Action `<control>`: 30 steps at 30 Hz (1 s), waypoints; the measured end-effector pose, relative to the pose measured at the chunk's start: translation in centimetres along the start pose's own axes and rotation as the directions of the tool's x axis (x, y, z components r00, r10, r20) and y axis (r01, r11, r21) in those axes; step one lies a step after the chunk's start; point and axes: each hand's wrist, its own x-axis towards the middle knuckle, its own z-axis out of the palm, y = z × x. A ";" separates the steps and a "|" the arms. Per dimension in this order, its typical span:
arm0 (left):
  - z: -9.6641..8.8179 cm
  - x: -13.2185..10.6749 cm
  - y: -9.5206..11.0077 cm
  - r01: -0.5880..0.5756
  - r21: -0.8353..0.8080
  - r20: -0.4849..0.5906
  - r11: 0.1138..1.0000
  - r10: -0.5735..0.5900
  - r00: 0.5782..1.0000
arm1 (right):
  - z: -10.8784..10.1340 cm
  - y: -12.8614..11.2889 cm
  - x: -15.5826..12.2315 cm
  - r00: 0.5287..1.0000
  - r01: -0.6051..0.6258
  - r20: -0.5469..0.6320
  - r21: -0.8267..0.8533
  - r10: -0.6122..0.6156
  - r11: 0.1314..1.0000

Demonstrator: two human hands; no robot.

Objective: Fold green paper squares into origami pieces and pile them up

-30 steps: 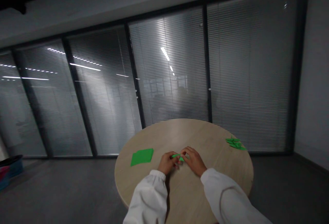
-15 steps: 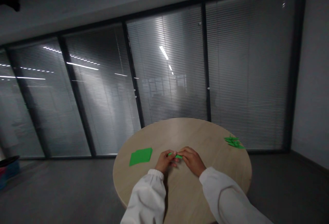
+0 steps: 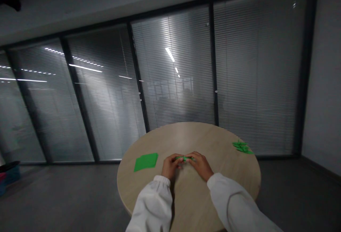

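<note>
Both hands are held closed in a pinch at mid-table, the fingertips of the left hand [image 3: 170, 166] and the right hand [image 3: 200, 166] meeting on a narrow green strip [image 3: 184, 158], apparently folded paper. The strip is gripped between them, just above the round light-wood table [image 3: 210, 136], and is partly hidden by the fingers; whether it touches the tabletop cannot be told.

A squared stack of green paper sheets [image 3: 145, 162] lies flat near the table's left edge, just beyond reach of contact with the left hand. A loose pile of folded green pieces [image 3: 242, 147] lies near the far right edge, well apart from the right hand. The white left sleeve [image 3: 151, 207] and white right sleeve [image 3: 234, 203] cross the near edge of the table.

Beyond the far edge stands a glass partition with slatted blinds [image 3: 173, 65]. A grey floor [image 3: 66, 189] surrounds the table. A blue and pink container [image 3: 7, 177] sits on it at far left, well apart from the table.
</note>
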 end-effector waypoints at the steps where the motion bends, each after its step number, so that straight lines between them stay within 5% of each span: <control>1: 0.0 0.0 0.0 0.004 0.001 -0.012 1.000 -0.004 1.000 | 0.0 -0.1 0.0 1.000 -0.005 -0.001 0.005 0.005 1.000; 20: 0.5 -0.6 1.1 -0.053 0.150 -0.047 0.987 0.060 0.997 | -0.1 -0.3 0.2 0.995 -0.096 -0.028 0.072 0.098 0.993; 30: 0.6 0.0 -0.1 -0.053 0.212 -0.042 0.976 0.063 0.997 | 0.5 0.6 0.3 0.995 -0.104 0.013 0.086 0.104 0.991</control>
